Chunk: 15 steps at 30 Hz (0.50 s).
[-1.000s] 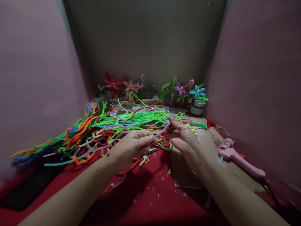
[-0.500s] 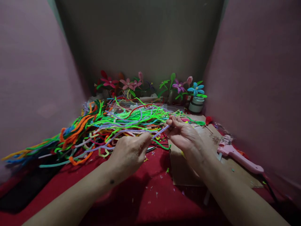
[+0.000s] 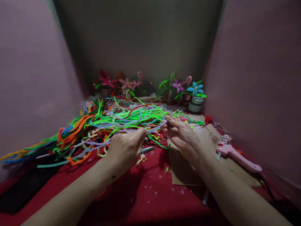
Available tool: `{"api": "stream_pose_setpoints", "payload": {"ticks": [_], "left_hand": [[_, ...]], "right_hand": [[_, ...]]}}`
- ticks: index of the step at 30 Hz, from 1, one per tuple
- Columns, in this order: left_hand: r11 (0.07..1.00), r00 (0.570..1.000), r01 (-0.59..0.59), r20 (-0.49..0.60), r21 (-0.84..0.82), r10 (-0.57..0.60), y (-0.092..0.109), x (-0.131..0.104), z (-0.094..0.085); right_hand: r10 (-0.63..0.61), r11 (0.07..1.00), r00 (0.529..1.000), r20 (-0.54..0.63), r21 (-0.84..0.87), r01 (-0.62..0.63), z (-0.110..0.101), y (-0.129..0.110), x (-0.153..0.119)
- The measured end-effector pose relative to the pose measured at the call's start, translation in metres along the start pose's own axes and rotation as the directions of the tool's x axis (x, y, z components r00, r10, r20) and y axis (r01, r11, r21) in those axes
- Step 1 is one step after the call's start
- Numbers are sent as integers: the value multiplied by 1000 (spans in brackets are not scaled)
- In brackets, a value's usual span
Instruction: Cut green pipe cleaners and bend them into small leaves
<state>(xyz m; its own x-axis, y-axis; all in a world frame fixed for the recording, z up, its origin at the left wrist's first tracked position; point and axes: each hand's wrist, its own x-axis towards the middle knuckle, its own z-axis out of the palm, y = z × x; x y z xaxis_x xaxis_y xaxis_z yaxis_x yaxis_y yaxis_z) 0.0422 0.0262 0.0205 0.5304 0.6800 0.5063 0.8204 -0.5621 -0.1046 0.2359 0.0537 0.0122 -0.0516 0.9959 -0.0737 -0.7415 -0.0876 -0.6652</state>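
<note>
A lilac pipe cleaner [image 3: 157, 128] spans the gap between my two hands, bowed slightly downward. My left hand [image 3: 128, 142] is closed around its left end, the thumb and fingers pinched together. The other end is pinched between the thumb and fingertips of my right hand [image 3: 178, 131], which is turned palm inward. Just beyond both hands lies a large heap of pipe cleaners [image 3: 131, 117], mostly bright green with lilac, orange and red ones. Partly hidden by my left hand, a pair of scissors [image 3: 148, 149] rests on the red cloth.
A pink glue gun [image 3: 240, 155] lies on a cardboard sheet [image 3: 183, 171] at the right. Pipe-cleaner flowers line the back, a blue one [image 3: 195, 89] in a small jar [image 3: 196, 104]. Fuzz scraps dot the red cloth [image 3: 150, 201]. Pink panels stand at both sides.
My left hand has shifted slightly left and up, and more of the scissors shows. The lilac pipe cleaner between my hands, straight before, now curves.
</note>
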Motion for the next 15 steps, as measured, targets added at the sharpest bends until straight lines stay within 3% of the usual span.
{"api": "stream_pose_setpoints", "payload": {"ticks": [7,15], "left_hand": [[996,1000,-18,7,89,18,1,1,-5],[998,990,48,128,31,-51,-12,-7,-7]], "right_hand": [[-118,989,993,-13,-91,116,3,-1,-3],[-208,978,965,-160,-34,205,-3,-16,1]]}}
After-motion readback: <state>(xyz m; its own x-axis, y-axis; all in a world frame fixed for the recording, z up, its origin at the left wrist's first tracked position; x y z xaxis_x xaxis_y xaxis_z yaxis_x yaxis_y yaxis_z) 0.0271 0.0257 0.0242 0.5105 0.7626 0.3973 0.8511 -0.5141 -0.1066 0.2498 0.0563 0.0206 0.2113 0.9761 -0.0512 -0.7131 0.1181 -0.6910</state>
